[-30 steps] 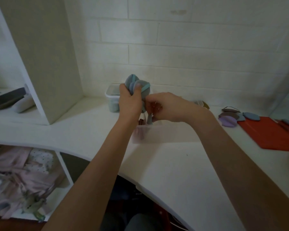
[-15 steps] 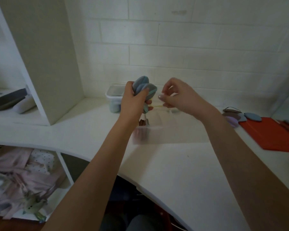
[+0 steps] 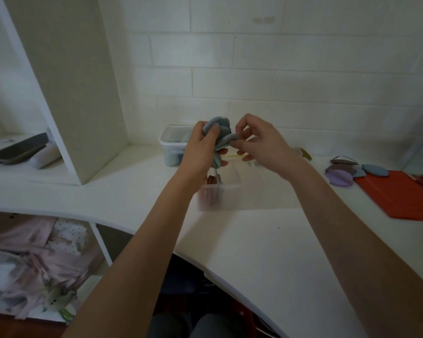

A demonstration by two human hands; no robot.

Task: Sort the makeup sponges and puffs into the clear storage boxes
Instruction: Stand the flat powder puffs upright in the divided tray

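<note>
You are showing two bare forearms with no sleeves reaching the wrists. Your left hand point(image 3: 200, 152) and right hand point(image 3: 261, 145) are wearing no gloves and no rings that can be made out. At the lower edge you are wearing dark grey trousers point(image 3: 188, 325).

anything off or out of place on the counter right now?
Nothing spilled or damaged. Unsorted puffs lie loose at the red mat's far-left corner, some overlapping its edge. The left hand grips a bunch of blue-grey puffs above the near clear box; the right hand pinches one.
</note>
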